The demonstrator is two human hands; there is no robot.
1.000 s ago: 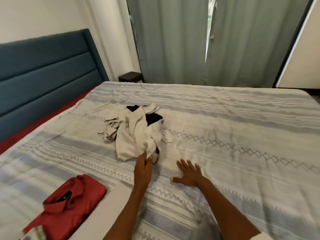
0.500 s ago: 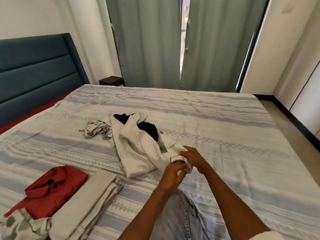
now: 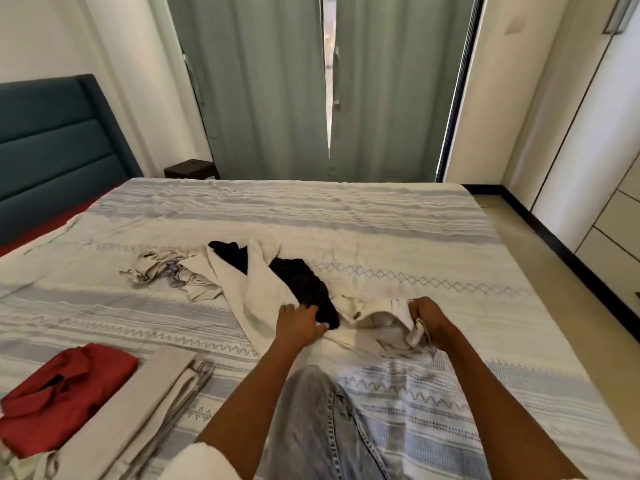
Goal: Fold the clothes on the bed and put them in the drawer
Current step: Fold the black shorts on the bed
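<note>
spreading the cream garment [image 3: 263,299] flat calls for pulling its edges apart evenly, clear of the black cloth [image 3: 301,285] tangled in it mid-bed. the left hand [image 3: 299,325] pinches its soft, limp edge; the right hand [image 3: 427,315] grips a crumpled bunch. folded red shirt [image 3: 65,389] lies near left.

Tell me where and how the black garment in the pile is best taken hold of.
Grip the black garment at its near end, beside the left hand, coming from the person's side. That end lies bare on top, while the cream garment drapes across its middle and would drag along.
</note>
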